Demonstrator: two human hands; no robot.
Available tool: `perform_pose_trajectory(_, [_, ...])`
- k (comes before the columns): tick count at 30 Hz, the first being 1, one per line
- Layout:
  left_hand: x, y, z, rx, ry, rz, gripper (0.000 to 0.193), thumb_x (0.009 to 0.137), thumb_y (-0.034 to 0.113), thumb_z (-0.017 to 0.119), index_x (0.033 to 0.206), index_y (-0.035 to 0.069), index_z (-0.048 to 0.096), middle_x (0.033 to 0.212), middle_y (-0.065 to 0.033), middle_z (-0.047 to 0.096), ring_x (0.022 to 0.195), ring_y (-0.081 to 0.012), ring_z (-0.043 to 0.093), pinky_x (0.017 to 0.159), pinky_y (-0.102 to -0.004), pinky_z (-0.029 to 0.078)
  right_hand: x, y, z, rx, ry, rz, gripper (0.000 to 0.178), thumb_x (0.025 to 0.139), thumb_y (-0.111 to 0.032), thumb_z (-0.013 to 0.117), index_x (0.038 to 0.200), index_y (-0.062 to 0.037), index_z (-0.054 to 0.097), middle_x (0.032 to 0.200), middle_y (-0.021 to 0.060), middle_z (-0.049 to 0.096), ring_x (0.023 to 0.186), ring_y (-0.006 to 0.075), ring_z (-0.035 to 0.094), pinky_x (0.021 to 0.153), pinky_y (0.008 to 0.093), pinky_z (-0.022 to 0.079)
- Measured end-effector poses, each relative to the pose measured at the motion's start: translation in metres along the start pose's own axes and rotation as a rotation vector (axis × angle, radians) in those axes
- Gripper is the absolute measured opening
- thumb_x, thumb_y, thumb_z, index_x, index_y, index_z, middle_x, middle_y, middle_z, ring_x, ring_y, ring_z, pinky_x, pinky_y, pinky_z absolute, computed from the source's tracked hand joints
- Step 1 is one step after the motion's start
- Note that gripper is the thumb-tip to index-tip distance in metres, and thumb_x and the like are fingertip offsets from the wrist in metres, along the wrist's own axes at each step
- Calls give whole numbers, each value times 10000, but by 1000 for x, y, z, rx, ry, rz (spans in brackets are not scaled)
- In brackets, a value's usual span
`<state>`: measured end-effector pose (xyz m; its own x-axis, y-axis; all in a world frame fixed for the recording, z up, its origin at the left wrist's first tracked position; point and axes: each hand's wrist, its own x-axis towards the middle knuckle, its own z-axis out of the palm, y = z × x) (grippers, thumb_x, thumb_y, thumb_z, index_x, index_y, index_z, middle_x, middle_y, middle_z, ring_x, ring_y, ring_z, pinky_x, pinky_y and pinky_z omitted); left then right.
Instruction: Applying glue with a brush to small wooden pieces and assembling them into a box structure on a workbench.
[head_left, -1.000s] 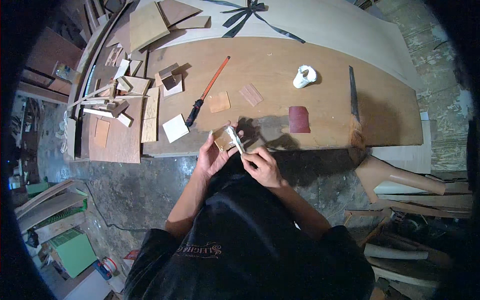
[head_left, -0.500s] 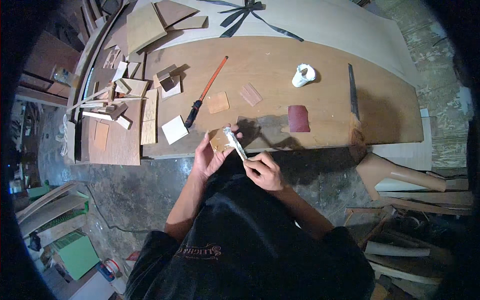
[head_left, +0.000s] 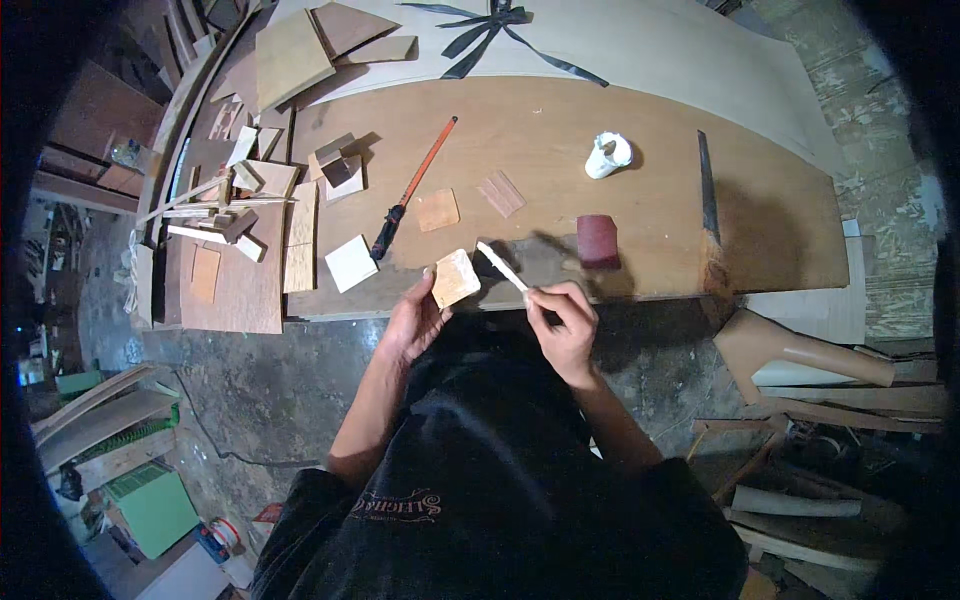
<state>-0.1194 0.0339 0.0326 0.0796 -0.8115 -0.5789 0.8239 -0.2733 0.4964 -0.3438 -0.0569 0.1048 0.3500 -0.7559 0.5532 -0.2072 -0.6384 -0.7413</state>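
Observation:
Between the thumb and fingers of my left hand is a small square wooden piece, with white glue-like smears on its upper face. My right hand pinches a thin stick coated in white at its far end. The stick's tip is apart from the wooden piece, to its right. Beyond my hands on the workbench stands a white-coated cup. A dark red square of sandpaper-like material lies right of the stick. An orange-brown square and a pinkish striped piece lie farther back.
A white square lies beside an orange-bladed tool with a black handle. Wood offcuts are heaped at the left, with larger boards behind. A dark strip lies at the right. Curved wood parts stand right of the bench.
My right hand has drawn the stick off the wooden piece, moving right. The piece has turned in my left hand, so its white-smeared face shows more fully.

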Motion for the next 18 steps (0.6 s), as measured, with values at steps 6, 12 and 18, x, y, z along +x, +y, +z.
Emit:
perform_pose_trajectory(6, [3,0,6,-34,39,52,354,1047,322,492,1264,54,572,1153,-53,676,948,-134,663,709,-258,569,-15,12,11,-47,-225,-166,210,776,13,778,973,-23,714,897,76,602,769,225,634,659,323,534])
perform_pose_trajectory(12, [1,7,8,-12,134,103,329,1031,313,533,1194,39,614,1049,-53,696,845,-142,671,673,-260,545,-21,14,-1,31,-251,-45,190,786,9,775,963,-27,718,924,84,636,781,222,657,669,327,543])
perform_pose_trajectory(18, [22,7,-28,395,309,307,346,975,334,654,803,36,683,693,22,600,608,-74,512,544,-253,392,0,42,-14,-48,57,116,160,774,53,761,902,-19,700,834,82,655,730,203,624,671,304,492])
